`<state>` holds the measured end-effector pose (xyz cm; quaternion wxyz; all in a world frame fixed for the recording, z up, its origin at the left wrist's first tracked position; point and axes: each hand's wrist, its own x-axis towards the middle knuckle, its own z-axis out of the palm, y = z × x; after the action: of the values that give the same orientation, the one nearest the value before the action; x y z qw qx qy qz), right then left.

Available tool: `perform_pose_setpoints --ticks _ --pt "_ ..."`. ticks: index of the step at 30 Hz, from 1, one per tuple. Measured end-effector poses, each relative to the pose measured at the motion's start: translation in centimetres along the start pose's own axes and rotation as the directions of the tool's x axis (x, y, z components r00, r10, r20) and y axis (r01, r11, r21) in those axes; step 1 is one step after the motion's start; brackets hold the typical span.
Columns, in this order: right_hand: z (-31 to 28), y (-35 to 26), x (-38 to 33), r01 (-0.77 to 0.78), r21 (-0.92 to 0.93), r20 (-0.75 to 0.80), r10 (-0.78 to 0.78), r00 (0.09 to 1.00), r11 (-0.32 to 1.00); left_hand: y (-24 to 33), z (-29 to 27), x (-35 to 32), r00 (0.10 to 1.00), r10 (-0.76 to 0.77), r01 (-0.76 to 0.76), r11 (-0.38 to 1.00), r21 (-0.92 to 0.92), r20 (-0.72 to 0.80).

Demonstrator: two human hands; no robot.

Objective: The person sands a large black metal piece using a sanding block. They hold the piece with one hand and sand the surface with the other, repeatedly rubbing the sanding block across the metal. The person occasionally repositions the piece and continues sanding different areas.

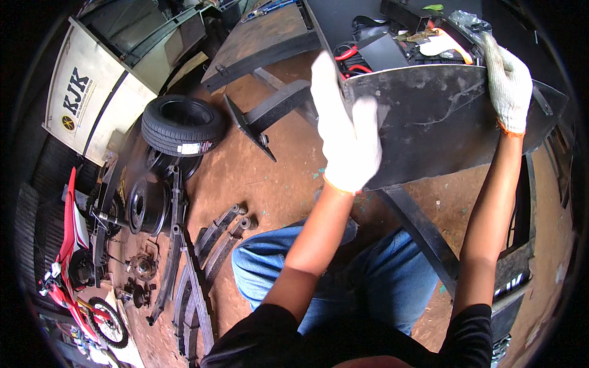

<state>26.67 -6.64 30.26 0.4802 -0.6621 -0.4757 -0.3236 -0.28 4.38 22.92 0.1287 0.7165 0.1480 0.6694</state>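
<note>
We have a dark metal panel (pixel 442 122) straight ahead of us, above our knees, standing on edge with its long axis running left to right and its curved upper rim facing us. It stretches between our two hands, so neither has to reach for it: both are already on it. Our left hand (pixel 346 132), in a white knit glove, wraps over the rim at the panel's left end, fingers curled onto the far side; the glove is blurred, so we cannot tell how tightly it closes. Our right hand (pixel 508 83), gloved alike, grips the rim toward the right end, fingers folded over the edge. Behind the panel sits an open box (pixel 392 43) with red and orange tools. Left on the brown floor (pixel 270 184) lie a tyre (pixel 181 126), leaf springs (pixel 196 276) and a red motorcycle (pixel 73 270).
</note>
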Motion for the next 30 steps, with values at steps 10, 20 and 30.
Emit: perform_pose_setpoints --ticks 10,20,30 --pt "0.2 0.2 0.0 0.03 0.026 -0.029 -0.029 0.999 0.999 -2.6 0.9 -14.5 0.917 -0.386 0.399 0.89 -0.219 0.104" --pt "0.0 -0.2 0.0 0.01 -0.009 -0.001 -0.01 1.0 1.0 -0.3 0.1 -2.0 0.994 -0.095 0.098 0.994 -0.051 0.045" --pt "0.2 0.3 -0.1 0.037 0.043 -0.036 -0.035 0.999 0.998 -3.3 1.3 -15.6 0.933 -0.353 0.359 0.885 -0.296 0.076"
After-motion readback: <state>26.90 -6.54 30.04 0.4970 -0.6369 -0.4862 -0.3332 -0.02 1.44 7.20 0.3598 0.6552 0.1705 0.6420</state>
